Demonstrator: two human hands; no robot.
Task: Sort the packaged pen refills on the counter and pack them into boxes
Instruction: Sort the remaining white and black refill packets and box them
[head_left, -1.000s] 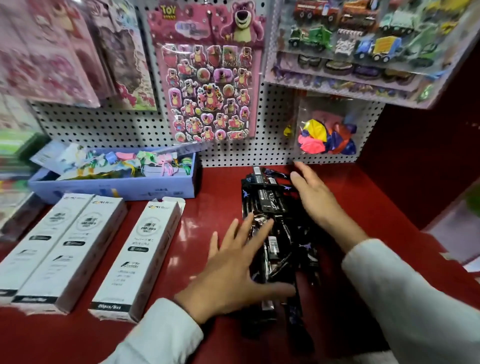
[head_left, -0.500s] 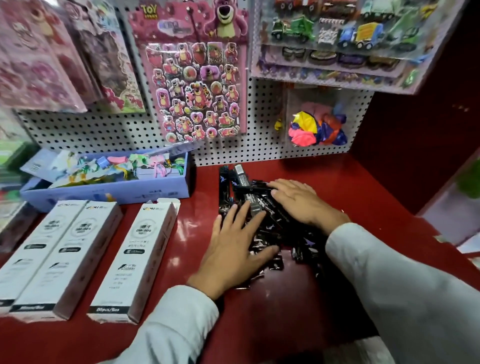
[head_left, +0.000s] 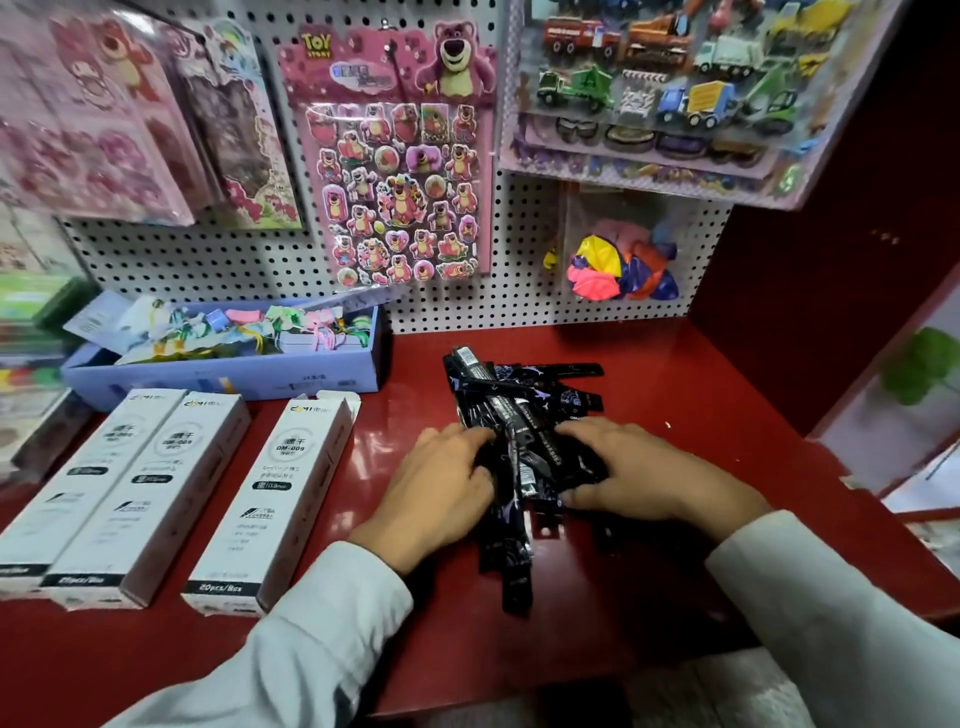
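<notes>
Both hands pressed around black refill packs (head_left: 519, 415), left hand (head_left: 441, 488) 9 o'clock, right hand (head_left: 644, 478) 3 o'clock, three white boxes (head_left: 275, 499) at table (head_left: 701, 395) 9 o'clock

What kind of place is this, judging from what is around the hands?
Most likely a stationery or toy shop. Sticker sheets and a bag of balloons hang on a white pegboard, and white refill boxes lie on the red counter beside a pile of packaged pen refills.
</notes>
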